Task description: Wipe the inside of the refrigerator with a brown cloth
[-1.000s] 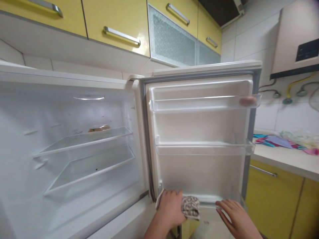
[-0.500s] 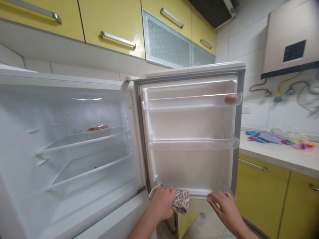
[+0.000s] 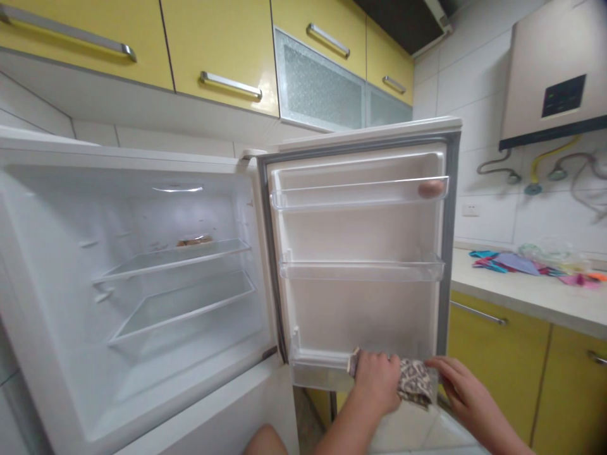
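Note:
My left hand (image 3: 377, 381) is closed on a brown patterned cloth (image 3: 414, 382) and presses it on the bottom shelf (image 3: 315, 366) of the open fridge door (image 3: 360, 246), near the shelf's right end. My right hand (image 3: 458, 385) rests at the door's lower right corner, fingers curled against the edge and touching the cloth. An egg (image 3: 430, 188) lies at the right end of the door's top shelf. Inside the fridge (image 3: 142, 272), a wrapped item (image 3: 194, 241) sits at the back of the upper glass shelf.
Yellow wall cabinets (image 3: 213, 44) hang above the fridge. To the right, a pale counter (image 3: 526, 287) over yellow base cabinets carries coloured cloths and bags (image 3: 531, 262). A water heater (image 3: 554, 69) with pipes hangs on the tiled wall.
My left hand has slid the cloth along the door's bottom shelf from its left end to its right end. My right hand stays at the door's lower right corner.

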{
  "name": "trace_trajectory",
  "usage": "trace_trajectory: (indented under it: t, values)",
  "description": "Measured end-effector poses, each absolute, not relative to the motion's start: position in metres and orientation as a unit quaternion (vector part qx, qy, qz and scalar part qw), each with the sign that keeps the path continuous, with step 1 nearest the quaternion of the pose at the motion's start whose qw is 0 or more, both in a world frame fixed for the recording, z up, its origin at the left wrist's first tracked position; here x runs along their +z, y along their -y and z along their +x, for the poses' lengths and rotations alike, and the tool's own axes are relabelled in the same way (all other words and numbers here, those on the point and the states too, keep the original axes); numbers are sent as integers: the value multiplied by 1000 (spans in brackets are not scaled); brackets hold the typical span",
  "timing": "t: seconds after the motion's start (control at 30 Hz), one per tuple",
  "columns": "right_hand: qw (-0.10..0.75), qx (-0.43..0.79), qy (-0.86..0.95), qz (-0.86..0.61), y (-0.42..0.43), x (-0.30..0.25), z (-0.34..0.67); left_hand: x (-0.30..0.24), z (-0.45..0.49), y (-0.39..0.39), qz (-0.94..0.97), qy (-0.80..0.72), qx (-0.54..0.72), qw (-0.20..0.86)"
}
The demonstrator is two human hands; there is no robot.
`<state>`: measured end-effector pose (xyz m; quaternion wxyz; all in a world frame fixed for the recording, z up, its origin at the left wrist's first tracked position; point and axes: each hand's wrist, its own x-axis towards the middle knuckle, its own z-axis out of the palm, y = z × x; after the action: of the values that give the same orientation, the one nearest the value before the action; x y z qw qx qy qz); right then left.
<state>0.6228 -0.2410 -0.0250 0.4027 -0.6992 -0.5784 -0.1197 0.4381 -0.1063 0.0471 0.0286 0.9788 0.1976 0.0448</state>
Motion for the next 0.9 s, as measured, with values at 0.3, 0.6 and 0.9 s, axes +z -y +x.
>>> trace_trajectory:
  t: [0.3, 0.6, 0.9]
  values:
    - [366, -249, 537, -718, 252, -56, 628, 43, 456, 121, 983, -163, 78, 20]
    - [247, -357, 637, -638, 233, -40, 595, 48, 344, 50, 984, -146, 101, -33]
    - [263, -281, 651, -654, 235, -27, 589, 81, 271, -16, 953, -281, 54, 97]
